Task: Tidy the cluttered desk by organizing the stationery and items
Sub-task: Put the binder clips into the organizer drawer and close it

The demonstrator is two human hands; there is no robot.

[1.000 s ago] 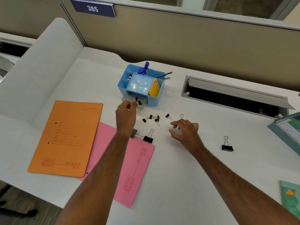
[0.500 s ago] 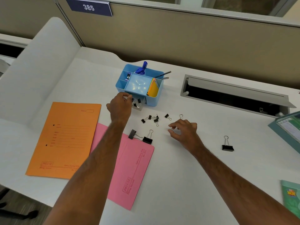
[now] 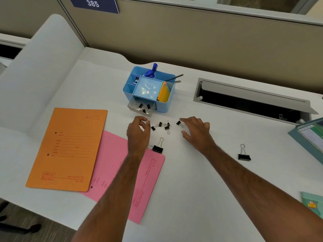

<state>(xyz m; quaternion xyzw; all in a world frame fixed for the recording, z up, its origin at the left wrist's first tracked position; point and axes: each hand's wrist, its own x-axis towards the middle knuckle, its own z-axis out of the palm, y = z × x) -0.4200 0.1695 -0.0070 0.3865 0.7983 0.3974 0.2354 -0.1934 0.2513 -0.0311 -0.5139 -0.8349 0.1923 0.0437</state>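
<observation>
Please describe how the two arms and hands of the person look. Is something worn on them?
Both forearms are bare up to the edge of the picture; no sleeves show. The left hand and the right hand wear no gloves. No watch, bracelet or ring can be seen on either wrist or on the fingers that show. Fine hair shows on both forearms.

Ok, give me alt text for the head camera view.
Two bare hands, left hand and right hand, hover open over small black binder clips scattered on a white desk, in front of a blue organizer whose clear drawer holds more clips.
</observation>
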